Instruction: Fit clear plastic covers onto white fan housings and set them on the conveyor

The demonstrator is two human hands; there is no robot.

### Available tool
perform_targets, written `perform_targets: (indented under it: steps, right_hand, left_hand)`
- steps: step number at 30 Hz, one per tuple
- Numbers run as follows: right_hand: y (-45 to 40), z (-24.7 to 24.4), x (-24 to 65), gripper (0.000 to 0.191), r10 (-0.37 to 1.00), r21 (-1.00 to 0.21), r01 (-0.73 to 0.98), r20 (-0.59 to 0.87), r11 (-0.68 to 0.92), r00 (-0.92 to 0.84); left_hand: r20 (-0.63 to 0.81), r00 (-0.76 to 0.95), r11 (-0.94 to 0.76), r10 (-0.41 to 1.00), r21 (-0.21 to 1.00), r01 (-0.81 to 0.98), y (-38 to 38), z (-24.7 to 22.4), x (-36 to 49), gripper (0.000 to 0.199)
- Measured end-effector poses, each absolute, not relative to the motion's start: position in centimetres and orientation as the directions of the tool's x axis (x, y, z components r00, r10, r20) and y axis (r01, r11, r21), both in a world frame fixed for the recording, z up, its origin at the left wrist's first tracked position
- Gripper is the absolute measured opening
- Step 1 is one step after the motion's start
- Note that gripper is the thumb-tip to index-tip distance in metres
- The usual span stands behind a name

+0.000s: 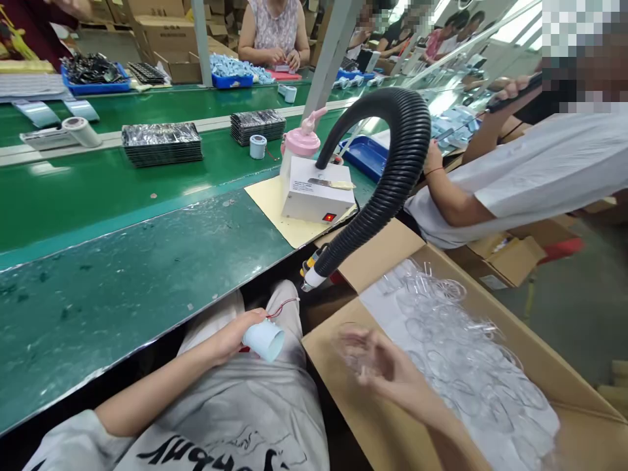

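My left hand (239, 335) is closed around a light blue cylinder (265, 339) with thin red wires, held low over my lap. On the right, my right hand (380, 363) has its fingers curled around a clear plastic piece (354, 348), slightly blurred, above the flap of an open cardboard box. Many clear round plastic pieces (456, 333) lie inside that box. Beyond my hands, a ribbed black hose (409, 144) arches from a white device (314, 196), its nozzle (312, 280) pointing down near the table edge.
A green table (122, 261) runs along the left. Black stacks (161, 142), a small blue-white cylinder (258, 146), a pink-topped bottle (300, 140) and a blue tray (366, 157) are farther back. A person in a light shirt (549, 163) stands at the right; others work across the table.
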State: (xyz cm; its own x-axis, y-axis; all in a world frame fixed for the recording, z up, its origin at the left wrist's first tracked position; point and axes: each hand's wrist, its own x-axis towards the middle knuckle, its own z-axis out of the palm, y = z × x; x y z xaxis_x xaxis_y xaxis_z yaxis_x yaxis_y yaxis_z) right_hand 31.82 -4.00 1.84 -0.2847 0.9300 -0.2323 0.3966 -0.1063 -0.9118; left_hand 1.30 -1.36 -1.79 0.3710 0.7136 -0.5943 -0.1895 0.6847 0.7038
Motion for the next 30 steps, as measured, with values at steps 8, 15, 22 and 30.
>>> perform_targets:
  steps: [8, 15, 22, 30]
  right_hand:
    - [-1.2, -1.5, 21.0, 0.052, 0.672, -0.113, 0.679, 0.33, 0.725, -0.663]
    - [-0.7, -1.7, 19.7, 0.024, 0.758, -0.614, 0.524, 0.2, 0.59, -0.62]
    - [-1.0, -0.3, 19.6, 0.03, 0.932, -0.949, 0.277, 0.046, 0.153, -0.358]
    - [-0.5, -0.3, 20.6, 0.031, 0.946, -0.999, 0.04, -0.035, -0.023, -0.321]
  left_hand:
    - [-0.483, 0.396, 0.468, 0.781, 0.872, 0.141, -1.4, -1.8, -0.8, 0.032]
    - [-0.074, 0.309, -0.057, 0.948, 0.918, 0.393, -2.3, -0.3, -1.8, 0.019]
    - [0.112, 0.398, -0.25, 0.911, 0.916, 0.314, -1.5, -2.6, -2.2, 0.062]
    - [0.005, 0.5, -0.138, 0.866, 0.963, 0.229, -1.6, -1.8, -2.3, 0.067]
